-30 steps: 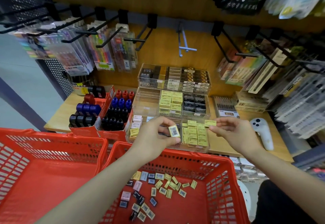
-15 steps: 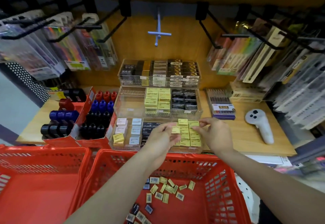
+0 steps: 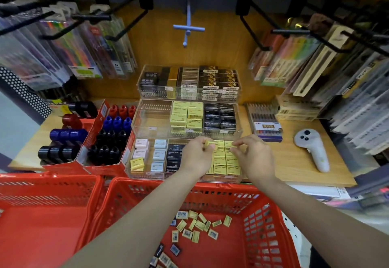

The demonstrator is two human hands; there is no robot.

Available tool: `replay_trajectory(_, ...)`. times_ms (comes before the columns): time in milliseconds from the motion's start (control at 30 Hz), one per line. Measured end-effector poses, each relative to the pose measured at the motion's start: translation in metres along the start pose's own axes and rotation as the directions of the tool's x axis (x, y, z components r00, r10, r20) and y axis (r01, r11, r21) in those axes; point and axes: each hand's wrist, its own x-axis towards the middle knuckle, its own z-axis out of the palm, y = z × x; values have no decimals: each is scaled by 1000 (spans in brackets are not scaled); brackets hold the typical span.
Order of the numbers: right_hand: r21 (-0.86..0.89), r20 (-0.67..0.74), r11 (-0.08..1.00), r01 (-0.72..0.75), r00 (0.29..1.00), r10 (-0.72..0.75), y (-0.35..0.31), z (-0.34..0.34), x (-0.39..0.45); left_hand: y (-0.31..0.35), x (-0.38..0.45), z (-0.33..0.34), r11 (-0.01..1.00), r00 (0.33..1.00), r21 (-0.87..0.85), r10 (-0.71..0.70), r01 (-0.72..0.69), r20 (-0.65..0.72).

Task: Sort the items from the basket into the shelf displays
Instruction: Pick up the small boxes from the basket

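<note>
Both hands are working over the front tray [image 3: 147,176] at the centre of the frame, the lowest of three clear trays stepping up toward the back wall. The left hand [image 3: 194,158] is pinching a yellow box [image 3: 210,143] between thumb and fingertips, holding it just above the yellow stack [image 3: 226,163] in the tray's right compartment. The right hand [image 3: 251,157] is curling its fingers down onto the top row of that stack, pinching at a second box [image 3: 230,145] there; whether it is lifted or lying in place, I cannot tell. Left of the hands, the tray is showing black, white and pink boxes in their own columns. Lower centre, the red basket [image 3: 271,221] is sitting under both forearms, with loose boxes [image 3: 197,225] scattered on its floor, mostly yellow, a few dark. A second basket [image 3: 42,204] is sitting at lower left. On the shelf [image 3: 305,173] at right, a white controller [image 3: 313,152] is lying well apart from the trays.
</note>
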Motion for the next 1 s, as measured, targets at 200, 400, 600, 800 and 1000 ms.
replay_trajectory(200,145,65,977,157,984,-168,-4,-6,-1,-4,3,0,994,997,-95,-62,59,-39)
replay_trajectory(400,462,131,852,244,932,-338,-19,-13,-6,-6,-5,-7,925,988,-349,-129,152,87)
replay_trajectory(600,276,89,910,310,934,-346,-17,-20,-6,-5,-8,-10,994,1000,-105,24,-24,1)
replay_trajectory(800,100,154,957,273,946,-286,-12,-12,-9,-19,-11,-19,727,929,586,340,-359,147)
replay_trajectory(1000,86,128,965,248,958,-258,-17,-1,-10,-27,-7,-15,664,922,640,299,-387,248)
